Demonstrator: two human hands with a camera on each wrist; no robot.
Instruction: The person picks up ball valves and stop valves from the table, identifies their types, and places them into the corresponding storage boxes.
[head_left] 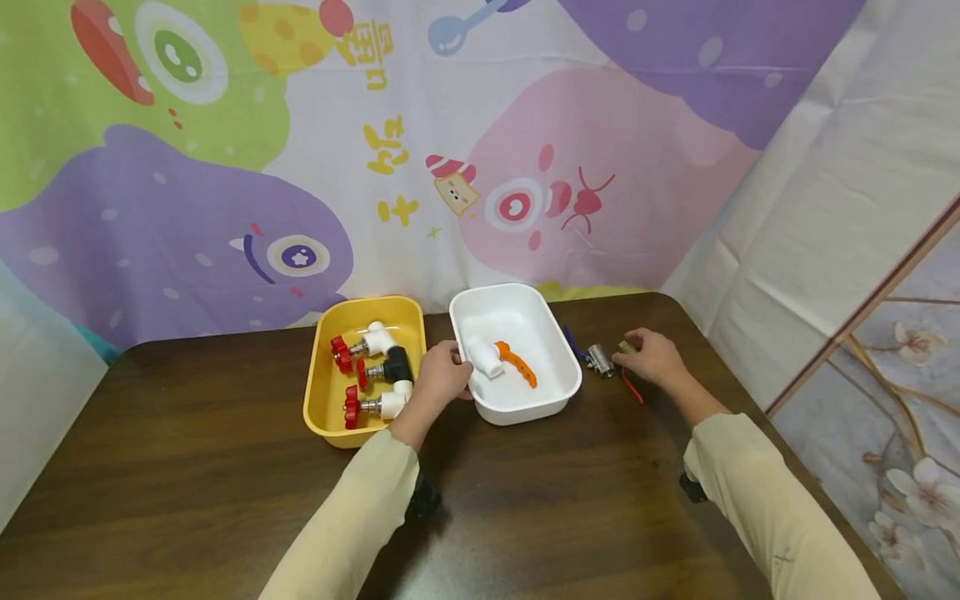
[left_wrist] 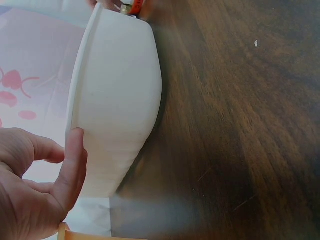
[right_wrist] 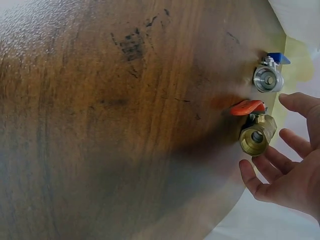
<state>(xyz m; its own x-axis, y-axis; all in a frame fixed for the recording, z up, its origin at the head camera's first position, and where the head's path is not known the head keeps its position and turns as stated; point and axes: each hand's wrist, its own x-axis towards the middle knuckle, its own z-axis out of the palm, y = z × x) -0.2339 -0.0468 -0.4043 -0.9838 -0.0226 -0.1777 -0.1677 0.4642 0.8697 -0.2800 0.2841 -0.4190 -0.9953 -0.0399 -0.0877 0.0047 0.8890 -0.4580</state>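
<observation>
My left hand (head_left: 441, 372) holds the near-left rim of the white plastic basin (head_left: 534, 410), thumb and fingers on either side of the wall. Inside that basin lies a white ball valve (head_left: 485, 357) with an orange lever handle (head_left: 517, 363). Over at the right, my right hand (head_left: 656, 357) has its fingers spread around a brass ball valve (right_wrist: 256, 136) with a red lever, fingertips right at its side. Beside it sits a silver ball valve (head_left: 600, 360) with a blue lever (right_wrist: 278, 58).
Left of the white basin stands a yellow basin (head_left: 315, 417) holding several valves with red handwheels (head_left: 351, 407), on white and black fittings. The dark wooden table (head_left: 225, 500) meets a cartoon-printed cloth (head_left: 420, 250) at the back.
</observation>
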